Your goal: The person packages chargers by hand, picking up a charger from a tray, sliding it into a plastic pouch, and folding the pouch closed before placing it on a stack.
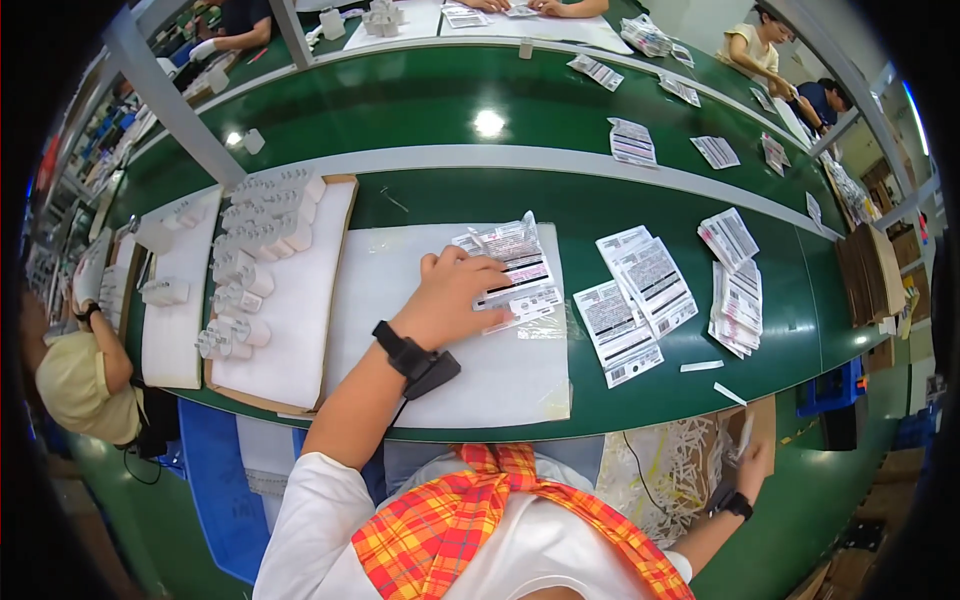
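My left hand (455,292) rests over a printed plastic packet (525,262) on a white foam sheet (450,385). Its thumb and fingers bear on the packet's left part, and clear film shows around the packet's edges. Low on the right, past the table edge, my right hand (758,458) is closed on a thin white strip (745,432), somewhat blurred. That hand is at the side of an open carton (712,425) filled with shredded paper strips.
Loose printed packets (632,290) and a stack of packets (737,310) lie right of the foam. Two white strips (702,366) lie near the edge. White plug adapters (262,225) stand on a left tray. A grey rail (480,157) crosses beyond; co-workers sit around.
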